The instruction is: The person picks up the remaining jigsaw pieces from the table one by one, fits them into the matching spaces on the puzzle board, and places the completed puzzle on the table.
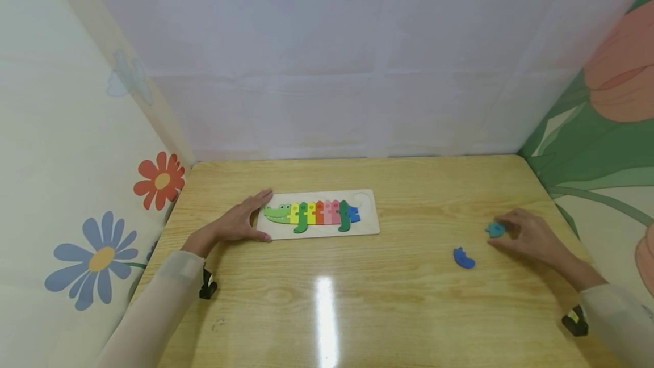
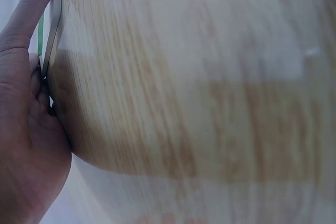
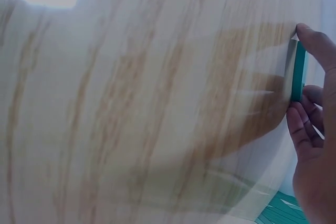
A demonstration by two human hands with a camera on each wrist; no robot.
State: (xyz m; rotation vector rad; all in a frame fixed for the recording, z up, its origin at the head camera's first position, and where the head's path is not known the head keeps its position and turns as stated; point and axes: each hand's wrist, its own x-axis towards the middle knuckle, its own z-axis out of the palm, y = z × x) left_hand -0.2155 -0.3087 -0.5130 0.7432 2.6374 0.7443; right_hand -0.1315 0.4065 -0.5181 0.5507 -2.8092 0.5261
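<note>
My left hand holds the left end of a wooden crocodile puzzle board, its thumb at the near edge and fingers at the far corner. Colourful crocodile pieces fill most of the board, running from a green head to a blue segment. A bare curved tail outline shows at the board's far right. Over on the right, my right hand pinches a teal puzzle piece between thumb and fingers; in the right wrist view the piece stands edge-on, close to the table. A curved blue puzzle piece lies left of this hand.
The wooden table reaches back to a pale cloth wall. Floral panels border it on the left and right. A bright reflection streaks the tabletop near the front.
</note>
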